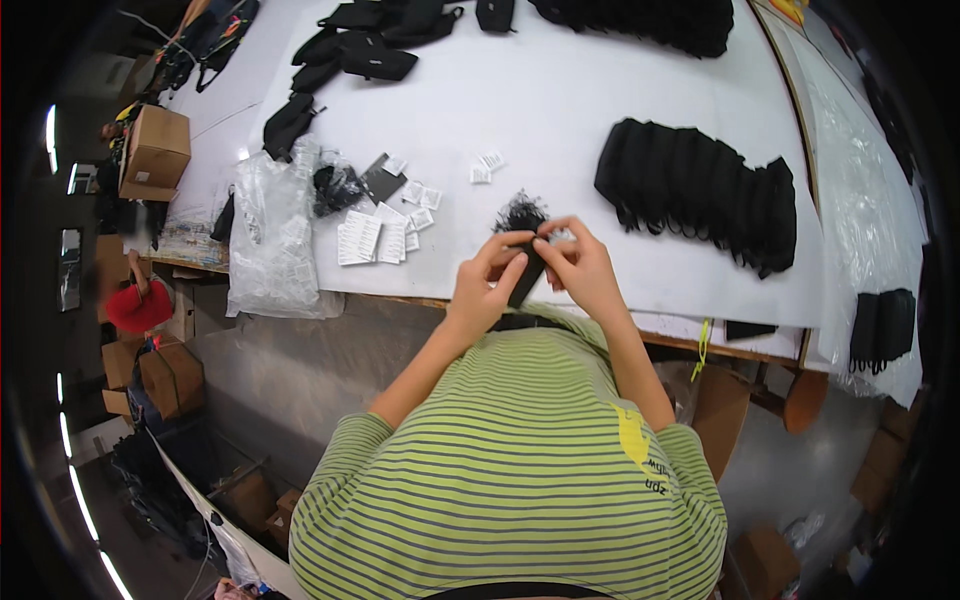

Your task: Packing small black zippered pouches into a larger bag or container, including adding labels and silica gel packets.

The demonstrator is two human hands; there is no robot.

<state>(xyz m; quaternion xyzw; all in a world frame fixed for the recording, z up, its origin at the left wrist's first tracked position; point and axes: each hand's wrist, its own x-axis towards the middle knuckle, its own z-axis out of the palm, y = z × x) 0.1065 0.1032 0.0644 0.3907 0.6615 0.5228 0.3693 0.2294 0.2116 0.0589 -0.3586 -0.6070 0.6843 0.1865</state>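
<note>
At the table's near edge, a small black fabric pouch [524, 283] is held up between my two hands, close to my body. My left hand [487, 282] pinches its left side with thumb and forefinger. The fingertips of my right hand [580, 268] are closed at the pouch's upper end, and whatever fine piece they may hold there is too small to make out. Just beyond my fingers lies a tangle of thin black cords [521, 211]. A small whitish piece [562, 235] shows partly behind my right fingers.
White tags [360, 238] lie in stacks at left, beside a crumpled clear plastic bag [270, 240]. Two loose tags [487, 166] sit farther back. A row of black pouches [690, 190] stands at right; more black pouches [375, 57] are heaped at the far left. A person in red [138, 305] is off left.
</note>
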